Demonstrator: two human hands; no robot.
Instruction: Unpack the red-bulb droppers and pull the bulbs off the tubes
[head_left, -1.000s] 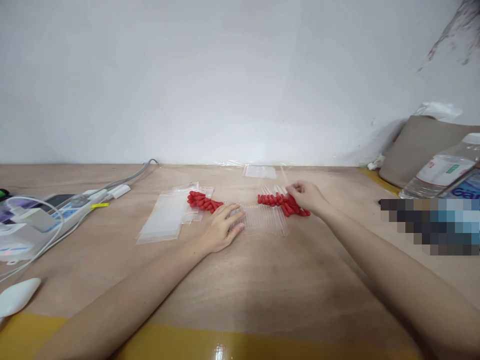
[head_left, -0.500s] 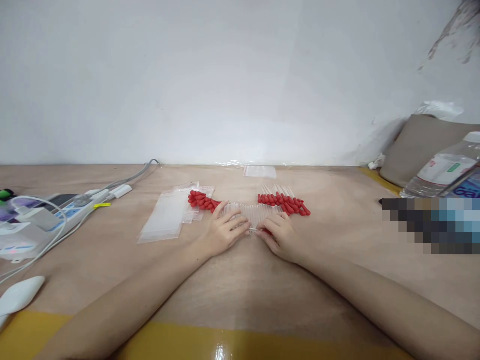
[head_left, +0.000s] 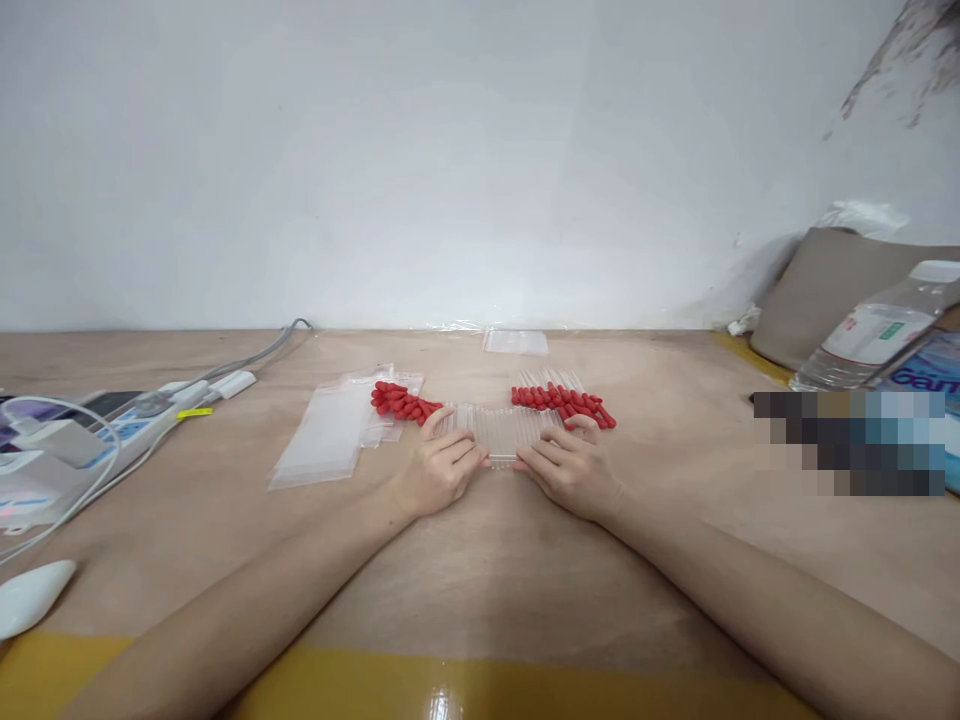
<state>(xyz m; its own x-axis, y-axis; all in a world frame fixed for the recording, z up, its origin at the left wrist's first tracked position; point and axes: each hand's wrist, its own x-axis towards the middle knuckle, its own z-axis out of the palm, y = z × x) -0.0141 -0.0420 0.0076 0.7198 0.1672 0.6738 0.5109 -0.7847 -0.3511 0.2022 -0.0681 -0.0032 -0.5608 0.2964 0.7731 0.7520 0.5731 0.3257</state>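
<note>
A flat row of clear thin tubes [head_left: 501,430] lies on the wooden table [head_left: 480,580]. My left hand [head_left: 439,467] has its curled fingers pressed against the row's left end. At the right end, my right hand [head_left: 574,472] presses in with bent fingers, so the tubes sit squeezed between both hands. A pile of small red rubber bulbs [head_left: 401,402] lies just beyond the left hand. More red-bulbed tubes [head_left: 564,401] lie just beyond the right hand.
A stack of clear plastic bags [head_left: 322,435] lies left of the tubes, and one small bag [head_left: 516,342] near the wall. A power strip with cables [head_left: 112,430] and a white mouse [head_left: 30,597] are far left. A water bottle [head_left: 874,335] and brown pouch [head_left: 829,290] are at right.
My right hand left the far red-bulbed pile and came down to the near right end of the tube row. Both hands now press the row from its two ends.
</note>
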